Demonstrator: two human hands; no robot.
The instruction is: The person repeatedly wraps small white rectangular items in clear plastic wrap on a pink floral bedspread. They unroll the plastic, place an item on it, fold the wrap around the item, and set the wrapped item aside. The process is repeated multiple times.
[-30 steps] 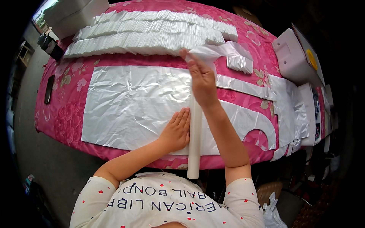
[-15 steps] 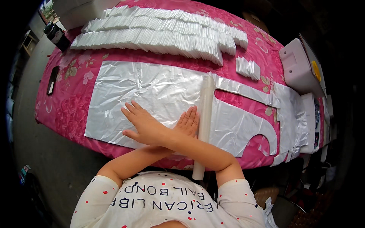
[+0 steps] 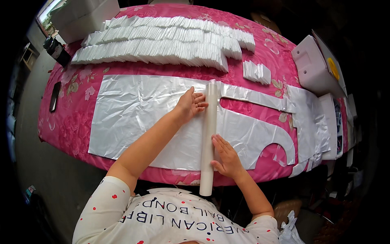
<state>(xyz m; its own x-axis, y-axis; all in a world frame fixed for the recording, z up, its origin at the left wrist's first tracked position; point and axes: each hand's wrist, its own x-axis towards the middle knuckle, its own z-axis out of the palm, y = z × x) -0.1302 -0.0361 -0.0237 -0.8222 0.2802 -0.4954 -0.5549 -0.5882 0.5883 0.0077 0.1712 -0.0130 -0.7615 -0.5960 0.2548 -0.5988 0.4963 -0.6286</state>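
The tube lies across the sheet, probably weighting it flat. Left of its far half, the left hand curls loosely; the right hand, thumb spread, seemingly steadies its near right side.

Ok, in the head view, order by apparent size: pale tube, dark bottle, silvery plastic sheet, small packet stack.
1. Silvery plastic sheet
2. Pale tube
Dark bottle and small packet stack: too alike to rank.

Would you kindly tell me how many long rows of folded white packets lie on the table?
3: the near row, the middle row behind it, and the far row beyond that. No other long row shows.
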